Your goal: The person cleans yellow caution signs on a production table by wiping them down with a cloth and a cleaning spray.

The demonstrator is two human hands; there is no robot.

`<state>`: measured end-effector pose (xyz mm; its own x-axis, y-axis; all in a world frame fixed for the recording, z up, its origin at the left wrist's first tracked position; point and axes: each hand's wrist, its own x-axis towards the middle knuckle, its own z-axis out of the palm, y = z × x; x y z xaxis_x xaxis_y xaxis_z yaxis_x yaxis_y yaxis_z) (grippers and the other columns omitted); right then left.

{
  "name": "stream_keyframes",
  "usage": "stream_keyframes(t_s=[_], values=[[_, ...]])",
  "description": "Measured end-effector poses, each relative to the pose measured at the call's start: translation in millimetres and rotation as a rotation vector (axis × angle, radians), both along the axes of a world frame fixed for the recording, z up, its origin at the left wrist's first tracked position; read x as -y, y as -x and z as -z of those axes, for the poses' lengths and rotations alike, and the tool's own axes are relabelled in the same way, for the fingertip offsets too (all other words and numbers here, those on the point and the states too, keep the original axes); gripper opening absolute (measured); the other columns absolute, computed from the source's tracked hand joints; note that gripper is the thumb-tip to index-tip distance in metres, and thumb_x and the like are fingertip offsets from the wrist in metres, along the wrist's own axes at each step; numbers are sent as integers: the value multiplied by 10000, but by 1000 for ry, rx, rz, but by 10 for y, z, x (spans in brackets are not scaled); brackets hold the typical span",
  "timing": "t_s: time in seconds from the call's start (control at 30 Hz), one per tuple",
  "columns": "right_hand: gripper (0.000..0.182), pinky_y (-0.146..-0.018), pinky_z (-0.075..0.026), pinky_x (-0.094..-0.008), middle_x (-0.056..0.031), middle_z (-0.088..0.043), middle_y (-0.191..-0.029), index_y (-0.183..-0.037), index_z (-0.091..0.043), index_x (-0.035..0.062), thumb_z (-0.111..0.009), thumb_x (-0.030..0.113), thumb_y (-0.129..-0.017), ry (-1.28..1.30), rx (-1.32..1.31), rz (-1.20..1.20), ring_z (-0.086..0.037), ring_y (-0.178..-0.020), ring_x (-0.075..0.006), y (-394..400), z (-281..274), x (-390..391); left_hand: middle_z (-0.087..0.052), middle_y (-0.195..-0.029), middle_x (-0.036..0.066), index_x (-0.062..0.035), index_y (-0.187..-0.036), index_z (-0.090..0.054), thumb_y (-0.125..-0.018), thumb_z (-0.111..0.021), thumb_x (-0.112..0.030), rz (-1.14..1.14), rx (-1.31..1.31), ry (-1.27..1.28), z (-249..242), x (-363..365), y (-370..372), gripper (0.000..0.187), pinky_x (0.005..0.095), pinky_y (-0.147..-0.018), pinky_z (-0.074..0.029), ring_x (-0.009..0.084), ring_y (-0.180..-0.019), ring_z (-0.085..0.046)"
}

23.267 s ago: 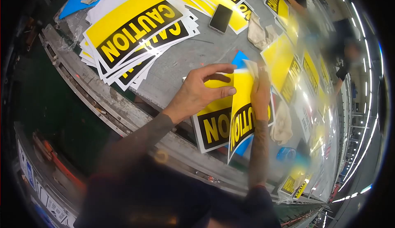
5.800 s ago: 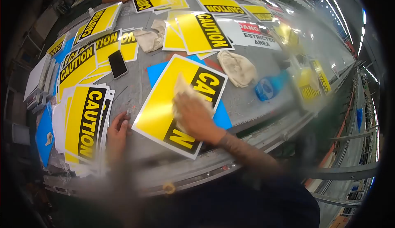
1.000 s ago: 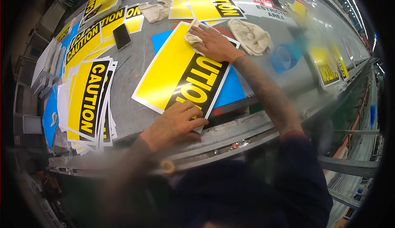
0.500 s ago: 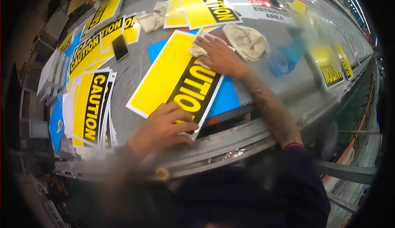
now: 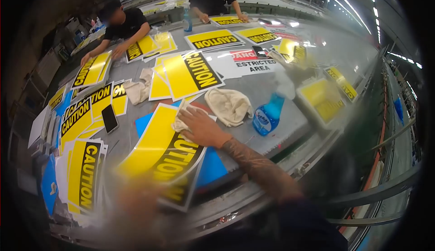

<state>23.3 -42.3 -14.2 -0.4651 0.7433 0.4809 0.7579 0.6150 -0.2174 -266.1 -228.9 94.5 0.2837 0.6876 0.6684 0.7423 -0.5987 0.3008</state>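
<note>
A yellow and black CAUTION sign (image 5: 152,135) lies in front of me over a blue sheet (image 5: 212,167), its near end blurred and seemingly bowed upward. My right hand (image 5: 201,126) presses a cream cloth (image 5: 180,117) against the sign's far end, fingers bunched over the fabric. Low in the view, my left hand (image 5: 140,201) is at the sign's near left edge, smeared by blur, so its fingers cannot be made out. Just beyond the right hand sits a second crumpled cloth (image 5: 229,106). A blue spray bottle (image 5: 267,117) stands farther right.
Stacks of CAUTION signs (image 5: 84,174) lie at left, with a phone (image 5: 109,118) beside them. More signs (image 5: 188,74) and a red and white restricted-area sign (image 5: 249,63) are farther back. Two people (image 5: 129,26) handle signs across the table. A metal rail (image 5: 253,205) runs along the near edge.
My view has tilted up, bringing the two people into sight. The sign's near end has gone from flat to seemingly bowed. My right hand stays on the cloth; my left is now blurred.
</note>
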Motion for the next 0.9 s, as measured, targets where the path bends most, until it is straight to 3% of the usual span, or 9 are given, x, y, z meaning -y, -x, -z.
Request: stream_keyframes(t_s=[0.1,0.17,0.27,0.33,0.37,0.4,0.57,0.7,0.9], values=[[641,-1283,-313,-519,-217,-531,-1621,-1549,-549,12,-587,411,-1049,35,-14,7,-432,-1548,-412,3,-7,4,-778,-1201,216,25,-1165,-752,-819,-834,106,121,-38,77,-177,38,-1,365,365,-865,-608,295,-994,-780],[635,-1285,-313,-517,-218,-540,-1613,-1543,-555,12,-584,415,-1054,25,-22,7,-437,-1546,-408,2,-22,14,-687,-1392,225,13,-1262,-713,-846,-791,115,-13,90,87,-109,40,-76,435,355,-893,-602,275,-1051,-753],[624,-1287,-315,-513,-216,-557,-1599,-1533,-563,14,-583,421,-1061,9,-30,8,-449,-1542,-400,8,-21,14,-357,-1744,164,-58,-1617,-439,-960,-682,31,32,615,165,27,-31,-201,706,348,-998,-575,216,-1251,-630],[621,-1286,-318,-513,-212,-559,-1597,-1530,-566,14,-586,421,-1060,13,-35,12,-451,-1541,-399,0,-16,23,-302,-1777,138,-81,-1702,-302,-1008,-651,-51,-42,925,262,17,-36,-217,778,374,-1051,-562,241,-1341,-582],[617,-1285,-321,-512,-207,-564,-1591,-1525,-570,15,-595,415,-1056,-5,-32,12,-459,-1533,-395,5,-13,13,-280,-1786,111,-107,-1736,-236,-1035,-635,-139,-37,891,233,106,-86,-103,807,388,-1099,-542,283,-1420,-542],[618,-1285,-322,-512,-207,-565,-1590,-1525,-570,14,-599,414,-1054,-7,-35,21,-460,-1532,-394,1,-27,15,-288,-1781,110,-131,-1739,-237,-1031,-644,-172,-93,1147,271,78,-55,-98,818,396,-1116,-541,324,-1494,-492],[631,-1286,-321,-515,-206,-564,-1592,-1530,-565,11,-617,408,-1042,-6,-27,39,-463,-1530,-386,25,-17,30,-421,-1700,139,-125,-1695,-322,-1129,-578,-274,-112,1538,561,387,-148,478,638,426,-1050,-595,325,-1442,-564],[640,-1290,-316,-516,-204,-556,-1601,-1541,-554,11,-627,403,-1040,0,-16,42,-460,-1533,-390,30,-21,40,-680,-1423,105,-43,-1504,-523,-1131,-597,-271,108,1510,1057,619,-315,791,444,422,-1029,-605,267,-1285,-690],[654,-1295,-308,-515,-203,-542,-1614,-1554,-537,13,-640,404,-1040,17,-4,93,-445,-1540,-406,43,-21,47,-697,-1382,123,-14,-1482,-523,-1080,-670,-167,42,1178,1069,688,-536,950,455,393,-1011,-601,248,-1270,-702]])
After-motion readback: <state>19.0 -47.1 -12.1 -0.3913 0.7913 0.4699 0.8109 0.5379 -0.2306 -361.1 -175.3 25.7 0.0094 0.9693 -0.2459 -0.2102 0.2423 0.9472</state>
